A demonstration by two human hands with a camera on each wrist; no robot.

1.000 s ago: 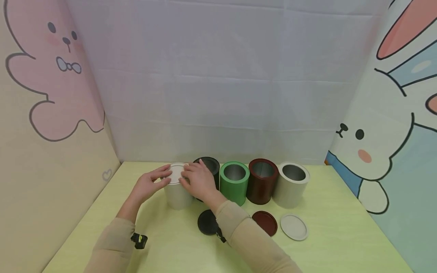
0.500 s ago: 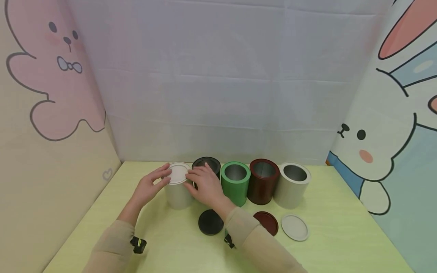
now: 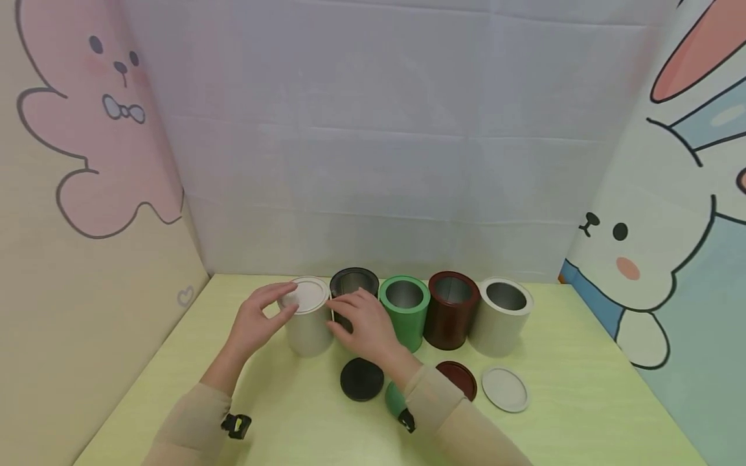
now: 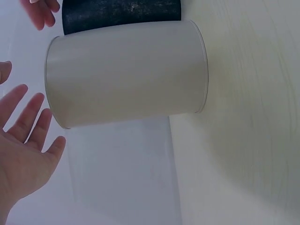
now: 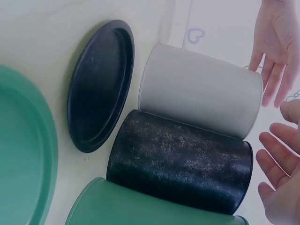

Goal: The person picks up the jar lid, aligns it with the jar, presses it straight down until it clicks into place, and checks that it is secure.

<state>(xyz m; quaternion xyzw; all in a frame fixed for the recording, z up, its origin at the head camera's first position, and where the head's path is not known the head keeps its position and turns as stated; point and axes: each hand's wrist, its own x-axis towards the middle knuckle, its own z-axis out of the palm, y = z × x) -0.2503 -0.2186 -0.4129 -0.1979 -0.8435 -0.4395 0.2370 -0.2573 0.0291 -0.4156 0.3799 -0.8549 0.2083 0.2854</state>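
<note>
A white can (image 3: 307,335) stands at the left end of a row, its white lid (image 3: 310,295) lying flat on top. My left hand (image 3: 256,321) is beside that lid, fingers spread and relaxed, with the fingertips overlapping its left edge in the head view. Over the front of the open black can (image 5: 178,164), just right of the white one, is my right hand (image 3: 368,325), its fingers loosely bent and holding nothing. In the right wrist view both hands show spread fingers near the can tops.
Open green (image 3: 408,328), dark red (image 3: 447,328) and white (image 3: 497,334) cans continue the row rightward. In front lie a black lid (image 3: 361,380), a green lid (image 3: 394,398) partly under my right wrist, a dark red lid (image 3: 458,380) and a white lid (image 3: 505,389).
My right hand has left the white can's lid and moved right, over the black can. My left hand stays beside the lid, its fingers slightly wider apart. More of the green lid shows.
</note>
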